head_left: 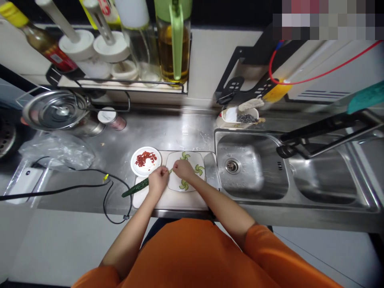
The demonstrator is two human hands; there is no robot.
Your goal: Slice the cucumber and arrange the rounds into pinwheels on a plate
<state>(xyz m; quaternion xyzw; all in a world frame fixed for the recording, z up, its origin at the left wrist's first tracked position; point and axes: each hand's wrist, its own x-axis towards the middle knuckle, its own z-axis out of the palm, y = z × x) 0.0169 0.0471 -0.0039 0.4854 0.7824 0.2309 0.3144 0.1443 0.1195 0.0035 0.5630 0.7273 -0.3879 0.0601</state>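
Observation:
A squarish white plate (177, 186) lies on a pale cutting board (141, 200), bearing three curved clusters of cucumber slices (199, 169) at its top, right and bottom. My right hand (183, 170) is closed over the plate's left half, with a small green cucumber slice (171, 171) at its fingertips. Just left of the plate is my left hand (158, 180), its fingers pinched; what they hold, if anything, is too small to make out. Part of a dark green cucumber (135, 188) sticks out beyond the left wrist. A cleaver (212, 170) rests along the plate's right side.
A round white plate with chopped red pieces (146, 159) sits behind my left hand. To the right is a steel double sink (252, 168). Black cable (105, 196) and a plastic bag (57, 150) lie leftward. Bottles (172, 44) stand on the rear rack.

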